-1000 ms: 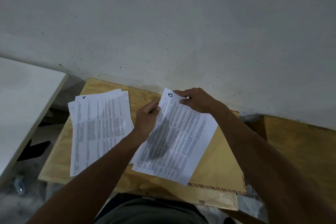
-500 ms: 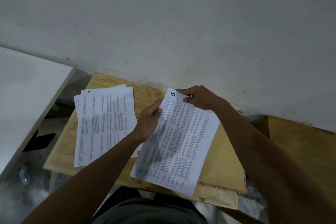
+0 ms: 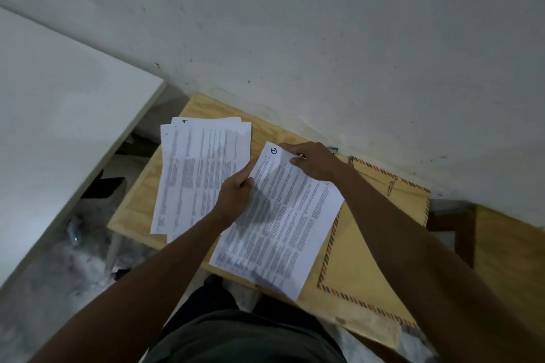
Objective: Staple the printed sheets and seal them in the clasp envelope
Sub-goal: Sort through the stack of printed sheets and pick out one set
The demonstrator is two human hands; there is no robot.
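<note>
1. Your left hand (image 3: 236,196) is pinching the left edge of the printed sheet (image 3: 283,221) marked 1.
2. Your right hand (image 3: 312,160) is gripping its top corner.
3. The remaining sheets (image 3: 200,174) are lying left on the wooden table (image 3: 138,203); the clasp envelope (image 3: 362,259) is lying right, partly under the held sheet.

Pale plywood table (image 3: 138,209), grey speckled wall (image 3: 324,38), perhaps a white tabletop (image 3: 59,103)
</note>
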